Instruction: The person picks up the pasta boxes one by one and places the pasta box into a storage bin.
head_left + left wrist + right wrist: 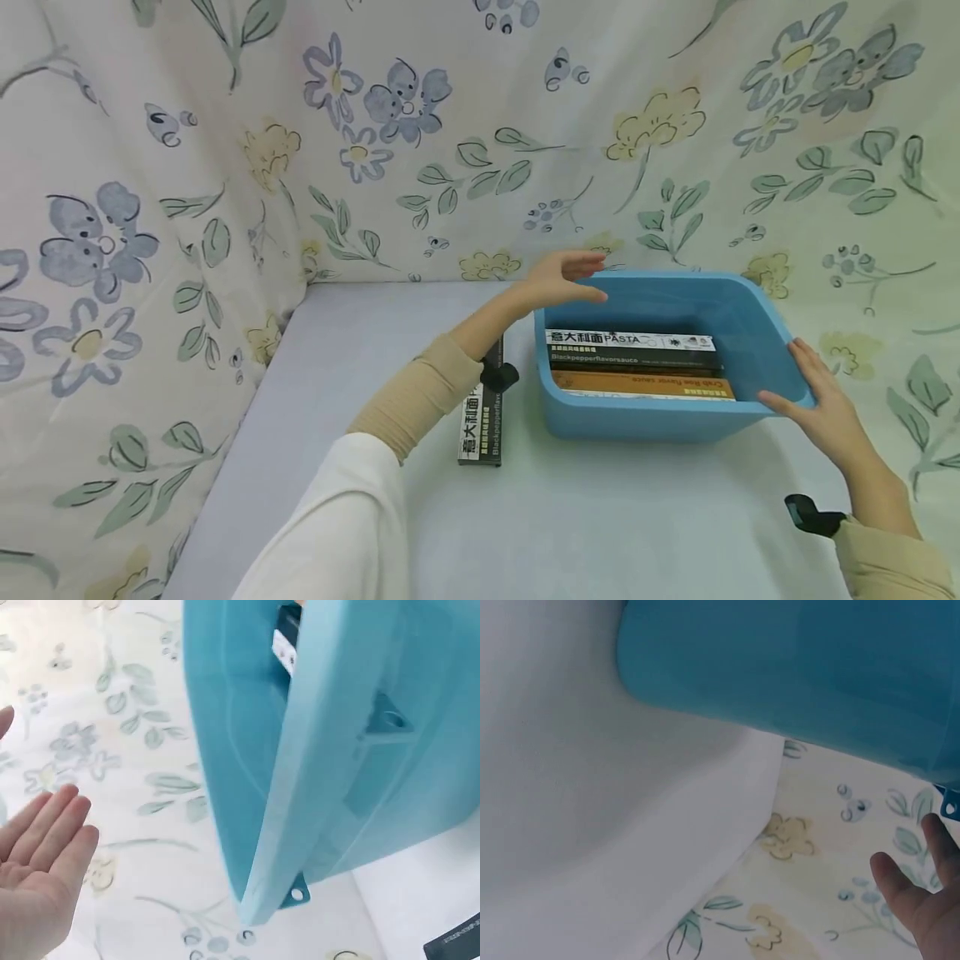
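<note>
A light blue plastic bin point(637, 425) stands at the back right of the table. Inside lie a black and white pasta box point(637, 357) and an orange crab roe sauce box point(648, 384). My left hand point(558, 279) is at the bin's back left corner, fingers extended; in the left wrist view the palm point(37, 892) shows nothing in it. At the right end of the bin is my right hand point(828, 417), fingers and thumb spread by the rim. The head view does not settle whether they touch it.
Left of the bin, another black pasta box point(480, 433) lies on the pale table point(360, 333), partly hidden under my left forearm. Floral curtains point(420, 192) hang behind the table and along its left side.
</note>
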{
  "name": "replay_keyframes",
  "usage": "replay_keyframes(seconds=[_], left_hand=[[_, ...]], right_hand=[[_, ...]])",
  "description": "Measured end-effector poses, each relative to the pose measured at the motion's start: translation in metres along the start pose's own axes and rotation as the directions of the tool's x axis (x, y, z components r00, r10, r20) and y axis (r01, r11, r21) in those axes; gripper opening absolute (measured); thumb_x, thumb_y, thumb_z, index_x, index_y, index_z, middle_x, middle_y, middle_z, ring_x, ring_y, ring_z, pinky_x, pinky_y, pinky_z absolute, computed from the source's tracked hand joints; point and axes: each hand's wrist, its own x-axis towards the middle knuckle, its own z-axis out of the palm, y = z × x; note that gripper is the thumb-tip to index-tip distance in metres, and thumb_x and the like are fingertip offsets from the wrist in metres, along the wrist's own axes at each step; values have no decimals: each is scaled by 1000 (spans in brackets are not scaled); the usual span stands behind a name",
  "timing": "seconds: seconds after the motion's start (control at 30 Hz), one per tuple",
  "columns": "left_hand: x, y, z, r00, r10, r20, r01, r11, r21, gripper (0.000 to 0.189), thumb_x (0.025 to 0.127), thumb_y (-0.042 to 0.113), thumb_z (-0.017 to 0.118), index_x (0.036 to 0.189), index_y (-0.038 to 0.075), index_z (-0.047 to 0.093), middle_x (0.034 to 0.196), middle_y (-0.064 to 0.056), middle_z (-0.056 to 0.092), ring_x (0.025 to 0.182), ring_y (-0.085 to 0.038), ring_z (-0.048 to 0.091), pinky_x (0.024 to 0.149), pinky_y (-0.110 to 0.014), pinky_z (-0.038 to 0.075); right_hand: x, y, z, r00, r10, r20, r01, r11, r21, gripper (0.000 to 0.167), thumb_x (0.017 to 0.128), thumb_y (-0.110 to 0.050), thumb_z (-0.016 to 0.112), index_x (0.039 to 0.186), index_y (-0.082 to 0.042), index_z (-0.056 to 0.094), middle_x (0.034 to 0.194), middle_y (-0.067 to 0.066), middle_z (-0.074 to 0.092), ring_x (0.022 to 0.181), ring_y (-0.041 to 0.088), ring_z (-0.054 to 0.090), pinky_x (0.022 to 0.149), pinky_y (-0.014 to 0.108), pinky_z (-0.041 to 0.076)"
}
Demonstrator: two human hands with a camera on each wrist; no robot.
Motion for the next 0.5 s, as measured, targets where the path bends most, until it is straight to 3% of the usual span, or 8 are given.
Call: replay_keyframes(seconds=[0.2,0.37,0.5], left_hand=[[-40,-19,-8,985,-19,-171,-9,987,-159,64,89,12,72,146,11,44,144,-4,50,131,-13,46,105,-25,38],[-71,-37,-7,955,-83,-284,10,968,-251,64,88,9,72,146,10,45,143,-6,51,133,-17,45,108,-31,37],[-93,-51,-1,929,-119,-349,23,964,-267,65,87,8,73,145,7,45,144,-9,50,134,-21,44,109,-37,36]], right_hand=[[-2,3,0,1000,-2,3,2,1000,-5,89,94,-34,59,156,-9,2,161,18,-8,140,54,-8,97,80,4],[-1,3,1,1000,4,1,-4,1000,8,89,93,-32,59,156,-9,1,161,16,-10,140,53,-9,97,79,3],[0,3,3,1000,-2,0,2,1000,13,88,93,-31,60,156,-10,1,161,16,-9,140,52,-9,97,79,3]])
